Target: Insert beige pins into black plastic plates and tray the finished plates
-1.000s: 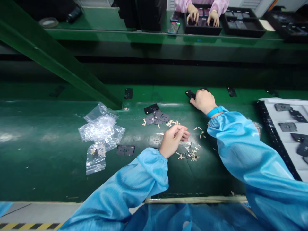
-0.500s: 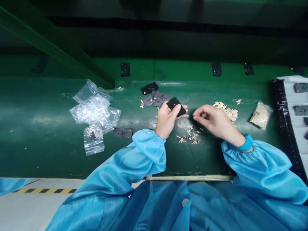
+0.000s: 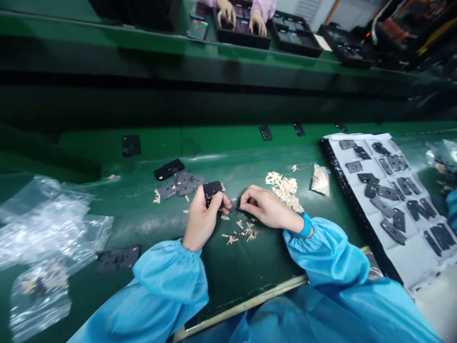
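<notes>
While the left hand (image 3: 203,218) is gripping a black plate (image 3: 213,191), the low-pinching right hand (image 3: 266,206), contents unclear, is risking scattering beige strips (image 3: 249,233).

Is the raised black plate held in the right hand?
No, the left hand grips the black plate, apart from the right hand.

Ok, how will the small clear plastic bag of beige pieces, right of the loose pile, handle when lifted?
The small clear plastic bag will probably flex: its film looks thin. The many tiny beige pieces inside could shift. The bag seems unlikely to roll, lying flat on the green work surface.
</notes>
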Available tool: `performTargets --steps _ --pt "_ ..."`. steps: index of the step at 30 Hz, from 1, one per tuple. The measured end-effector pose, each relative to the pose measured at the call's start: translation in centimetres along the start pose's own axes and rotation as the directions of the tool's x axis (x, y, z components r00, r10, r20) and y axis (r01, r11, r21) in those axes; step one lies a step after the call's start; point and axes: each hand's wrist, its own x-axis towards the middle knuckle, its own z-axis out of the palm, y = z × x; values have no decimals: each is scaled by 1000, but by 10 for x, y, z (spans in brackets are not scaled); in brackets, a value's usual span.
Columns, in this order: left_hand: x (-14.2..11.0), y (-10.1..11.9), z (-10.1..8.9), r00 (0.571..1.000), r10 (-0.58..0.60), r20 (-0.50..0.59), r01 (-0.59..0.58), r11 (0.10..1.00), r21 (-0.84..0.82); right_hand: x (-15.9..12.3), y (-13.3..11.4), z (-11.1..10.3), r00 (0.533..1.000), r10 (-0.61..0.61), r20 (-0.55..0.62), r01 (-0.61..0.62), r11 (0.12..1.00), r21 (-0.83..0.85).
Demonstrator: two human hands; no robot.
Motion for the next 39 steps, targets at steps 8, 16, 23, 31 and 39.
performTargets --steps 8,16,23,31,39 --pt "-2 1 2 999 47 28 -53 959 279 7 9 31 977 191 -90 -63 669 741" --pt "-2 -2 2 999 48 -3 -46 972 232 8 4 49 933 292 -211 -10 607 794" --pt "-3 0 5 999 30 12 -33 955 295 -3 -1 34 932 318 -173 -78 644 761" --pt "-4 0 7 995 56 77 -68 986 154 -4 1 29 948 295 -121 -92 617 781" --pt "-4 0 7 998 23 63 -35 979 199 -6 2 27 961 223 -165 -93 819 566"
